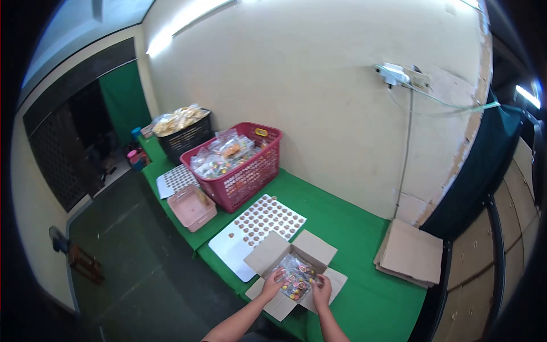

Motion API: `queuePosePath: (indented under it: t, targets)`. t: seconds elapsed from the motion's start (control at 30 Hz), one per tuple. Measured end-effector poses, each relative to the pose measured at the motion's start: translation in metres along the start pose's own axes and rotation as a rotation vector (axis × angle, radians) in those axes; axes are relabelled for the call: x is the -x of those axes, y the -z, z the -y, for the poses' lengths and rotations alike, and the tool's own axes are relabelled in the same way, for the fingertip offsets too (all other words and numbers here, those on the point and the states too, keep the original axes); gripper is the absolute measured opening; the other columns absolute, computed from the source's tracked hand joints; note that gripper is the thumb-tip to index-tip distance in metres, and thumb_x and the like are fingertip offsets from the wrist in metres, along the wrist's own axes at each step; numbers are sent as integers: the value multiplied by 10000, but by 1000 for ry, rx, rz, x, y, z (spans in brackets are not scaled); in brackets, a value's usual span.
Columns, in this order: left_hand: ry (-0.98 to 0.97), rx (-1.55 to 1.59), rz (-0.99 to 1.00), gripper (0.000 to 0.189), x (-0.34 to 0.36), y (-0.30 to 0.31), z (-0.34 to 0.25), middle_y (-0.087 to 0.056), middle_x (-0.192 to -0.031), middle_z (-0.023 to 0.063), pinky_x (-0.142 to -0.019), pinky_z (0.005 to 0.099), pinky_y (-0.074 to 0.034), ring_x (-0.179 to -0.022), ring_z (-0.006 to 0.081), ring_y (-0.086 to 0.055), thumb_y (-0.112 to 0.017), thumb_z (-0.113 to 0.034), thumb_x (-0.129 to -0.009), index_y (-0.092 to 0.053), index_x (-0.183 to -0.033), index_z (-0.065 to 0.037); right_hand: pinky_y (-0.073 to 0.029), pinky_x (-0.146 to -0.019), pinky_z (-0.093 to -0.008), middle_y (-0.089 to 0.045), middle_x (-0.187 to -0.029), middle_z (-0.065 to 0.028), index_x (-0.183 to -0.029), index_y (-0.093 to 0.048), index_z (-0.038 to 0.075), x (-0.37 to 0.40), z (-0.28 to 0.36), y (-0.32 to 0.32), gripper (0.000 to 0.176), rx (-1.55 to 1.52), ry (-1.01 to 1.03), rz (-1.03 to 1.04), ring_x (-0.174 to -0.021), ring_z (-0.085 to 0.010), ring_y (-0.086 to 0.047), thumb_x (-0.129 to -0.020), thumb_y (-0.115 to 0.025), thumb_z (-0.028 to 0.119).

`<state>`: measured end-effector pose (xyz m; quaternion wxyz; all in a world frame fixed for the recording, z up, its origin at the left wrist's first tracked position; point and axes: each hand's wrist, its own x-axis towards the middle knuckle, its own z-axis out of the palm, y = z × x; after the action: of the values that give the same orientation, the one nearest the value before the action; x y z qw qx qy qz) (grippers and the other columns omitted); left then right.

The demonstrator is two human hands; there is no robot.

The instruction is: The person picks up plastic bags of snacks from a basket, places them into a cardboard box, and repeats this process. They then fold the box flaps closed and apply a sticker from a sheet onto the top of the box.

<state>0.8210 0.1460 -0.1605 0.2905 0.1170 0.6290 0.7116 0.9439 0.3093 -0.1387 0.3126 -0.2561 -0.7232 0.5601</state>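
An open cardboard box (pixel 266 251) stands on the green-covered table with its flaps folded outward. At its opening lies a clear plastic bag (pixel 295 279) of small yellow, red and pink pieces, too small to name. My left hand (pixel 273 284) has its fingers bent on the bag's left edge. At the right edge, my right hand (pixel 322 290) pinches the same bag. The lower part of the box's inside is hidden by the bag and hands.
A white sheet (pixel 231 253) with rows of round brown stickers lies behind the box. Beyond are a maroon basket (pixel 245 181) of filled bags, a pink tray (pixel 192 214) and a black basket (pixel 182 139). Flattened cardboard (pixel 411 253) lies at the right.
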Motion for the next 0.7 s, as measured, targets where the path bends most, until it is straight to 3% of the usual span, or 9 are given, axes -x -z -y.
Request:
queuePosePath:
  t: [0.1,0.3,0.53,0.57,0.6,0.7]
  targets:
    - [-191,-30,6,615,8,8,15,-462,-1307,129,-980,336,-405,-1212,205,-449,-642,-26,-808,-350,-1349,-43,-486,-777,-326,-544,-1066,-104,-1076,-547,20,12,-16,2,288,-63,-11,-50,-1004,-207,-540,-792,-590,5]
    - [-201,21,14,629,25,35,-30,-485,-1282,129,-1001,346,-390,-1208,222,-453,-679,-97,-806,-358,-1346,-64,-466,-847,-320,-545,-1082,-103,-1074,-499,13,13,40,-35,290,-145,-58,-27,-1037,-197,-532,-796,-536,-57]
    - [-263,71,-80,574,25,134,-69,-528,-1221,118,-999,349,-391,-1170,209,-485,-663,-117,-830,-383,-1327,-54,-466,-803,-300,-562,-1070,-93,-1093,-493,29,-4,72,-146,289,-154,24,40,-980,-182,-562,-812,-552,-3]
    - [-302,86,-114,534,23,154,-71,-517,-1231,126,-987,346,-407,-1165,197,-483,-630,-65,-840,-384,-1313,-32,-465,-764,-281,-563,-1077,-84,-1099,-495,42,-6,75,-164,293,-106,57,64,-975,-178,-564,-815,-553,1]
    - [-373,16,-160,509,32,171,-88,-535,-1204,122,-975,337,-417,-1134,191,-505,-625,-69,-846,-397,-1300,-30,-465,-764,-281,-563,-1077,-84,-1099,-495,42,-6,85,-182,293,-104,53,80,-975,-178,-564,-815,-553,1]
    - [-341,56,-268,466,59,227,-132,-549,-1182,121,-959,325,-427,-1104,196,-528,-612,-78,-859,-417,-1279,-26,-458,-753,-289,-574,-1090,-91,-1116,-497,40,-9,103,-244,299,-202,83,148,-969,-177,-568,-822,-546,18]
